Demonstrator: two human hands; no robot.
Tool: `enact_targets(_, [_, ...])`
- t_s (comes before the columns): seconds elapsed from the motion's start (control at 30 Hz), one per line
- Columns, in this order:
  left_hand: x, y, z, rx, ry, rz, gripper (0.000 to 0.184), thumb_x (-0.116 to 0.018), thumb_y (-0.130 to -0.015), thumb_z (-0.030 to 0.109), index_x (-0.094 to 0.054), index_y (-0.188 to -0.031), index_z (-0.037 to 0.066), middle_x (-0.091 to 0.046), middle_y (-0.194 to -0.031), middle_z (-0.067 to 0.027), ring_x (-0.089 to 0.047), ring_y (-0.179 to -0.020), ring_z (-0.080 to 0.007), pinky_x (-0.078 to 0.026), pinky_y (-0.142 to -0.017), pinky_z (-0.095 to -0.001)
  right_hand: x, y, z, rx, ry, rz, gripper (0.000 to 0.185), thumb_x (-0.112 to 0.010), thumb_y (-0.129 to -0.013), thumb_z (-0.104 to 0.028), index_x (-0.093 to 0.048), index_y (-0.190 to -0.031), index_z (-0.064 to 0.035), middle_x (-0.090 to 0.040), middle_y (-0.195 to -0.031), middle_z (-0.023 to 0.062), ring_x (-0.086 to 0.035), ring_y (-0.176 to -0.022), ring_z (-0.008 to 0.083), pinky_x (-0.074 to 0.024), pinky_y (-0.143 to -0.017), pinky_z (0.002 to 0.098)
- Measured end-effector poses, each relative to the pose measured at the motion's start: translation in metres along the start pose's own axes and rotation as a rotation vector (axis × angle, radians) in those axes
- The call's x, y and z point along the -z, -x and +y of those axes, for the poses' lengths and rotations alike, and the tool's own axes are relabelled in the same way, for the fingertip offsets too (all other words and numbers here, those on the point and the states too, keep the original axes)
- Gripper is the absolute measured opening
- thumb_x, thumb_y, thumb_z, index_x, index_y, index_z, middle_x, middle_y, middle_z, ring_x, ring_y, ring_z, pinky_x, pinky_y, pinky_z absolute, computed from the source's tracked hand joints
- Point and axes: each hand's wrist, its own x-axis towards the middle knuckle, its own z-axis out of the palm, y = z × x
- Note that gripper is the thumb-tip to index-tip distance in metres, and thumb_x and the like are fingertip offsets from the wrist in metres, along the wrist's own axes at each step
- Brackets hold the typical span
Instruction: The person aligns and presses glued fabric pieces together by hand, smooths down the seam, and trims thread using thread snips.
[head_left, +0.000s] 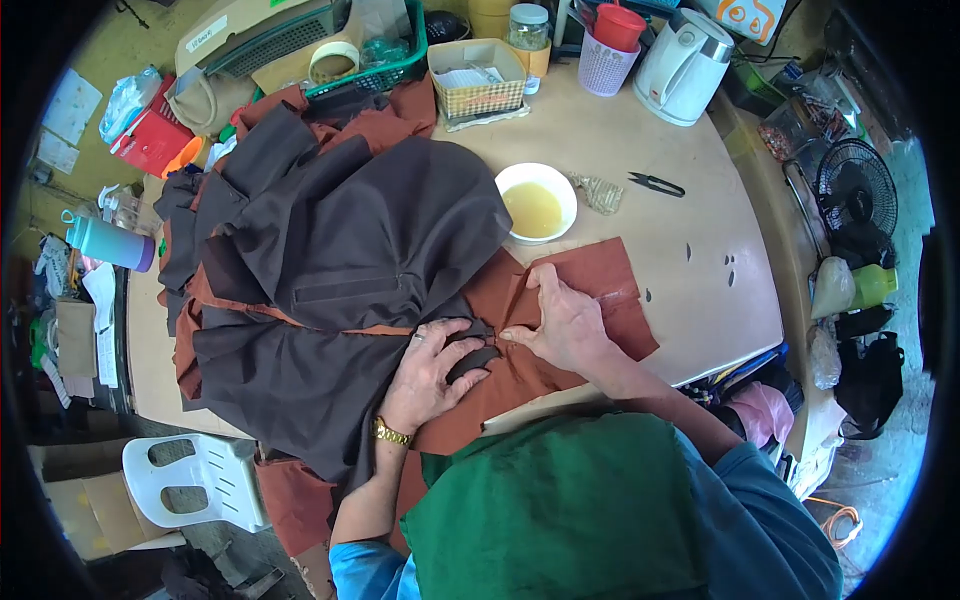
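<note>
A large dark garment [350, 230] with a rust-brown lining [590, 270] lies spread over the table. My left hand [430, 375], with a ring and a gold watch at the wrist, presses on the dark cloth near its edge, fingers bent and apart. Just to its right, my right hand [562, 322] pinches the rust-brown lining between thumb and fingers. Between the two hands the cloth is bunched, and a dark strip shows there. A white bowl [533, 204] of yellowish liquid stands beyond my right hand. Small black thread snips [657, 184] lie farther right.
A crumpled patterned scrap [600, 193] lies beside the bowl. At the back stand a woven basket [478, 78], a jar [528, 28], a lilac cup [606, 65] and a white kettle [684, 68]. A bottle [108, 240] stands left; a white chair [195, 480] is below.
</note>
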Motion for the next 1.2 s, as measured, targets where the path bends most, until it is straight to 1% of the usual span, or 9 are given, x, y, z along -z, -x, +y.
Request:
enact_targets(0.23, [0.008, -0.008, -0.016, -0.082, 0.034, -0.107, 0.047, -0.09, -0.072, 0.025, -0.072, -0.112, 0.007, -0.063, -0.131, -0.0124, -0.058, -0.129, -0.0361, -0.049, -0.106, -0.0473, 0.009, -0.002, -0.009, -0.052, 0.036, -0.071, 0.08, -0.09, -0.075, -0.045, -0.041, -0.125, -0.0067, -0.066, -0.12, 0.018, -0.069, -0.107, 0.038, -0.0553, -0.088, 0.0497])
enact_targets(0.37, [0.012, -0.012, -0.012, -0.06, 0.093, -0.123, 0.039, -0.088, -0.076, 0.016, -0.073, -0.111, 0.007, -0.063, -0.13, -0.0126, -0.057, -0.13, -0.0362, -0.047, -0.108, -0.0464, 0.005, 0.001, -0.012, -0.057, 0.06, -0.067, 0.082, -0.091, -0.074, -0.046, -0.041, -0.125, -0.0062, -0.065, -0.12, 0.0182, -0.069, -0.108, 0.0379, -0.0551, -0.089, 0.0492])
enact_targets(0.47, [0.019, -0.022, 0.006, -0.036, 0.107, -0.075, 0.03, -0.079, -0.082, 0.0, -0.073, -0.11, 0.005, -0.064, -0.129, -0.014, -0.061, -0.124, -0.0338, -0.05, -0.105, -0.0429, -0.004, 0.002, -0.005, 0.004, 0.076, -0.001, 0.084, -0.093, -0.071, -0.044, -0.042, -0.125, -0.0059, -0.065, -0.119, 0.019, -0.068, -0.11, 0.0386, -0.0551, -0.09, 0.0486])
enact_targets(0.6, [0.005, -0.023, 0.036, 0.105, 0.238, 0.331, 0.026, -0.062, -0.089, -0.009, -0.073, -0.109, 0.001, -0.071, -0.109, -0.0135, -0.067, -0.088, -0.0208, -0.055, -0.078, -0.031, 0.015, 0.007, -0.003, 0.033, -0.084, -0.036, 0.079, -0.094, -0.072, -0.035, -0.042, -0.122, -0.0037, -0.063, -0.104, 0.0151, -0.068, -0.097, 0.0324, -0.0545, -0.086, 0.0453])
enact_targets(0.67, [0.006, -0.021, 0.058, 0.156, 0.315, 0.187, 0.026, -0.059, -0.09, -0.01, -0.074, -0.109, 0.002, -0.072, -0.107, -0.0142, -0.07, -0.092, -0.0225, -0.056, -0.081, -0.0319, 0.029, 0.007, 0.008, -0.003, -0.238, -0.092, 0.075, -0.093, -0.074, -0.029, -0.041, -0.121, -0.0032, -0.061, -0.097, 0.0132, -0.067, -0.09, 0.0294, -0.054, -0.082, 0.044])
enact_targets(0.73, [-0.01, -0.015, 0.058, 0.038, 0.202, 0.108, 0.036, -0.061, -0.085, -0.009, -0.07, -0.119, -0.001, -0.072, -0.119, -0.0167, -0.069, -0.109, -0.0351, -0.055, -0.095, -0.0413, 0.029, 0.006, 0.035, -0.098, -0.394, 0.131, 0.065, -0.089, -0.079, -0.019, -0.04, -0.119, -0.0034, -0.055, -0.086, 0.0091, -0.06, -0.079, 0.0245, -0.0512, -0.075, 0.0422])
enact_targets(0.8, [-0.023, -0.012, 0.056, -0.001, 0.049, 0.032, 0.042, -0.064, -0.084, -0.006, -0.068, -0.125, 0.0, -0.069, -0.128, -0.0159, -0.065, -0.119, -0.0331, -0.05, -0.104, -0.0423, 0.024, 0.01, 0.045, -0.067, -0.445, 0.181, 0.059, -0.086, -0.081, -0.011, -0.041, -0.119, -0.0046, -0.053, -0.082, 0.0074, -0.058, -0.073, 0.0241, -0.0491, -0.069, 0.0407])
enact_targets(1.07, [-0.039, 0.001, 0.04, -0.1, -0.116, -0.069, 0.047, -0.067, -0.082, -0.001, -0.068, -0.129, 0.003, -0.067, -0.134, -0.0135, -0.062, -0.126, -0.0296, -0.045, -0.108, -0.0427, 0.001, 0.02, 0.019, -0.032, -0.061, 0.197, 0.068, -0.091, -0.074, -0.027, -0.045, -0.121, -0.0116, -0.06, -0.105, 0.0068, -0.06, -0.107, 0.0292, -0.0368, -0.094, 0.0524])
enact_targets(1.2, [-0.039, 0.001, 0.041, -0.097, -0.161, -0.11, 0.044, -0.066, -0.083, 0.004, -0.068, -0.127, 0.006, -0.066, -0.135, -0.0103, -0.058, -0.13, -0.0261, -0.042, -0.111, -0.0425, -0.006, 0.019, 0.016, -0.048, -0.03, 0.231, 0.071, -0.092, -0.071, -0.031, -0.047, -0.122, -0.0116, -0.058, -0.119, 0.0076, -0.057, -0.115, 0.0301, -0.0366, -0.095, 0.0514])
